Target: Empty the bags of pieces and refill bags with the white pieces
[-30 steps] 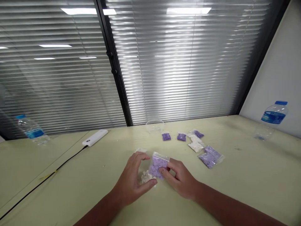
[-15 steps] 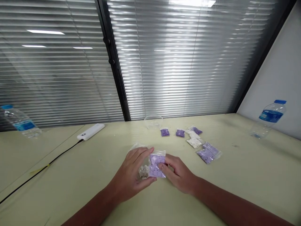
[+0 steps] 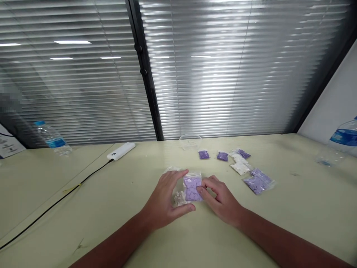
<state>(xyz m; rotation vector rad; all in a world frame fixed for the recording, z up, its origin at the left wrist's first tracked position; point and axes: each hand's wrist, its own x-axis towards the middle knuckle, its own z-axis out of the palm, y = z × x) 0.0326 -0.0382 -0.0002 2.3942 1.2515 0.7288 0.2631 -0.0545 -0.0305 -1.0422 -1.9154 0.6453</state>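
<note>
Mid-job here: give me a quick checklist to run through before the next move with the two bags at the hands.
Left hand touching the clear bag of white pieces: ok.
Right hand touching the clear bag of purple pieces: ok.
Those two bags lying apart: not ok, they touch.
Seal on the clear bag of purple pieces closed: cannot tell.
Clear bowl upright and away from both hands: ok.
</note>
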